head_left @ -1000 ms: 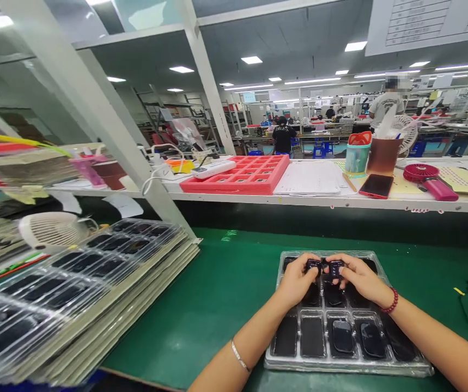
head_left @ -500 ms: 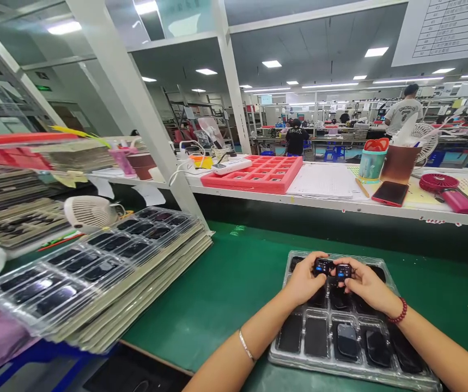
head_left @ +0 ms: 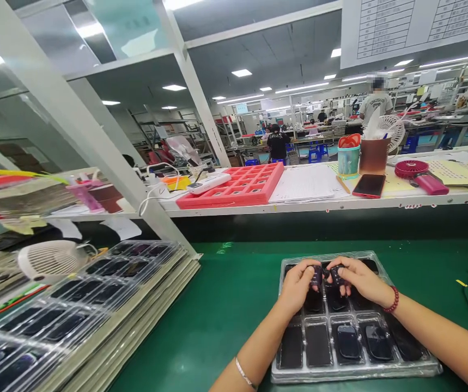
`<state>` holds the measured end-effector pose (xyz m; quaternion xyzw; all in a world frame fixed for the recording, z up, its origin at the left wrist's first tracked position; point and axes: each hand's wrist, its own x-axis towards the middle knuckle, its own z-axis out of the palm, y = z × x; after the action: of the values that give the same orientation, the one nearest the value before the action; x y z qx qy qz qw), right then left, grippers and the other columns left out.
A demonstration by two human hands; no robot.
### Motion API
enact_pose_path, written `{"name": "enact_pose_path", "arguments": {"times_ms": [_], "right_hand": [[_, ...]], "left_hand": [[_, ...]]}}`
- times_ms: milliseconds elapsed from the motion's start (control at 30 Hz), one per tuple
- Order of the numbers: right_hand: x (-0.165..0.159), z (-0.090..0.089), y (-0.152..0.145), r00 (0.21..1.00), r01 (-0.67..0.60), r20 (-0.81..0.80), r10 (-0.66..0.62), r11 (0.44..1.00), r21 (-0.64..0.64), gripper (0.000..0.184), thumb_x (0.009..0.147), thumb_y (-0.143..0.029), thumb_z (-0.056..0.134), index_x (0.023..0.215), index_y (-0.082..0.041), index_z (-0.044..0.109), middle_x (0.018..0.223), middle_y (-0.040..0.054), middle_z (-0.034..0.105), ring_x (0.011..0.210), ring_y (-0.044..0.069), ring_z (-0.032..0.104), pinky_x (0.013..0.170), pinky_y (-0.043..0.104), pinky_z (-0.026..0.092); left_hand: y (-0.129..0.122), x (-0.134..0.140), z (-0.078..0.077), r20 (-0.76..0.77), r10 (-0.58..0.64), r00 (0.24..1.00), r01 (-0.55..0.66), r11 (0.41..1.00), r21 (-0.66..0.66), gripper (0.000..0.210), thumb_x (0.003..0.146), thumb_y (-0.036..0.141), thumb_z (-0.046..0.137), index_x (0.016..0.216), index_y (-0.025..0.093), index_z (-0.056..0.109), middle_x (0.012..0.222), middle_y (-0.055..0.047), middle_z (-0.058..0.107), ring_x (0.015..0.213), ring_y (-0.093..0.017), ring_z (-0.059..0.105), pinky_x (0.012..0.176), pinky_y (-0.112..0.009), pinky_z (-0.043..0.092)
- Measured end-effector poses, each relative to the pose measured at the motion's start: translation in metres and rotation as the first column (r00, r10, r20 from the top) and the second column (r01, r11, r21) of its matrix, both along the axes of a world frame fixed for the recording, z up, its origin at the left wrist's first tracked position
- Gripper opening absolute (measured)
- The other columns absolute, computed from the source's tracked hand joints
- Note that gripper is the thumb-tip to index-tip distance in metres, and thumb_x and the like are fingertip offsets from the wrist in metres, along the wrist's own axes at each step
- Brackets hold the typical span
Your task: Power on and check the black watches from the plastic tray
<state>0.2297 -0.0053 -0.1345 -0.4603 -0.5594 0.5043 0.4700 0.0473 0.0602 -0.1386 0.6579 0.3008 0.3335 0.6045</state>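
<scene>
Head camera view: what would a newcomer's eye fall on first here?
Probably the left hand and right hand, each holding a small dark device above a clear tray on the green table. Next might come the bright red divided tray on the white shelf behind, then the stack of trays at the picture's left.
</scene>
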Motion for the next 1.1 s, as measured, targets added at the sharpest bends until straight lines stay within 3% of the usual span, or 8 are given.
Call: {"name": "enact_pose_path", "arguments": {"times_ms": [100,200,267,433,600,1100], "right_hand": [[0.001,0.0006,0.0005,0.999,0.025,-0.041,-0.025,1.0,-0.009,0.033,0.084,-0.046,0.046,0.097,-0.017,0.056,0.08,0.004,0.065,0.049,0.011,0.059,0.043,0.023,0.044],[0.0004,0.0006,-0.0001,0.999,0.04,-0.033,-0.039,0.999,0.027,0.029,0.078,-0.029,0.058,0.105,-0.02,0.053,0.092,0.0044,0.064,0.06,0.012,0.06,0.051,0.024,0.048],[-0.0008,0.0008,-0.0014,1.0,0.025,-0.02,-0.024,0.999,0.04,0.035,0.075,-0.019,0.058,0.109,-0.021,0.05,0.097,0.0043,0.062,0.064,0.012,0.06,0.055,0.025,0.049],[-0.002,0.0028,-0.004,1.0,-0.002,0.014,0.002,0.998,0.059,0.038,0.072,-0.012,0.056,0.109,-0.022,0.051,0.1,0.0036,0.062,0.073,0.014,0.061,0.061,0.026,0.05],[0.0014,-0.001,-0.0011,0.999,-0.008,0.048,0.008,1.0,0.016,0.025,0.081,-0.021,0.051,0.105,-0.02,0.054,0.092,0.0047,0.066,0.064,0.013,0.063,0.055,0.025,0.05],[0.0017,-0.0029,0.0,0.995,0.005,0.102,-0.008,1.0,0.03,0.025,0.08,-0.015,0.046,0.103,-0.018,0.054,0.092,0.004,0.066,0.061,0.012,0.062,0.056,0.024,0.049]], "left_hand": [[0.0001,0.0001,0.0,-0.023,0.036,0.999,-0.035,0.999,0.023,0.029,0.082,0.031,0.047,0.105,0.017,0.057,0.084,-0.004,0.064,0.066,-0.013,0.058,0.06,-0.025,0.048],[-0.0001,0.0011,-0.0027,0.009,0.029,1.0,-0.029,0.999,0.045,0.042,0.071,0.014,0.056,0.113,0.018,0.052,0.1,-0.006,0.062,0.088,-0.017,0.059,0.071,-0.025,0.049],[-0.0006,0.0016,-0.0042,0.022,0.001,1.0,-0.002,0.999,0.043,0.044,0.069,0.009,0.053,0.113,0.018,0.052,0.103,-0.007,0.061,0.092,-0.019,0.059,0.073,-0.027,0.05],[-0.0026,0.0009,-0.0023,-0.011,-0.021,1.0,0.021,0.998,0.061,0.046,0.07,0.009,0.054,0.115,0.018,0.051,0.099,-0.007,0.064,0.091,-0.019,0.06,0.075,-0.028,0.049],[-0.0035,0.0014,0.0014,-0.005,-0.001,1.0,0.001,0.999,0.039,0.038,0.073,0.013,0.052,0.111,0.015,0.054,0.09,-0.007,0.062,0.078,-0.016,0.058,0.064,-0.026,0.05],[-0.0035,0.0017,-0.0014,-0.061,0.008,0.998,-0.003,0.996,0.09,0.032,0.072,0.009,0.049,0.102,0.016,0.058,0.088,-0.006,0.064,0.072,-0.015,0.059,0.062,-0.026,0.051]]}}
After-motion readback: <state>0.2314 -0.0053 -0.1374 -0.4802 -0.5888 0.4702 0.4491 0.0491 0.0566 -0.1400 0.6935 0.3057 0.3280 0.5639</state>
